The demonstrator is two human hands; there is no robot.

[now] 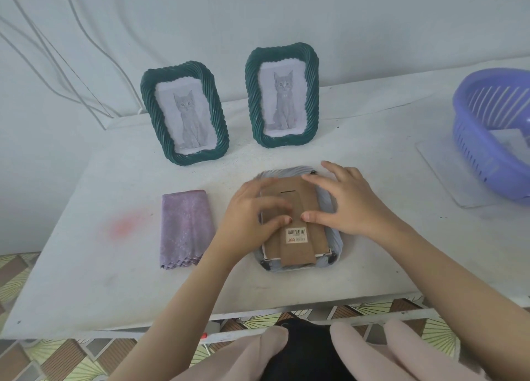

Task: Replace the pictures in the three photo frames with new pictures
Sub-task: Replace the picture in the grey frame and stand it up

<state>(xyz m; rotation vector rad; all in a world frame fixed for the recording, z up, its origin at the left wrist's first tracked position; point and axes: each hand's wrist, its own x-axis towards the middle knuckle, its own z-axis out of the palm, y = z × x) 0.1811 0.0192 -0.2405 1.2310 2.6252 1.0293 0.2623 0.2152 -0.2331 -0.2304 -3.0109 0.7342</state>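
The grey twisted-rim photo frame (327, 201) lies face down on the white table (114, 266), brown cardboard backing (298, 248) up. The left hand (252, 208) and right hand (344, 205) press on it with flat, spread fingers, gripping nothing. Pried unevenly, the backing might bend, or the frame might skid towards the near table edge. Two dark green twisted frames (185, 114) (282, 95) stand well behind, a folded purple cloth (185, 228) lies just left, and a lilac plastic basket (493, 134) sits far right.

Palm-down, left grip (255, 208) and right grip (345, 202) rest side by side, thumbs close.
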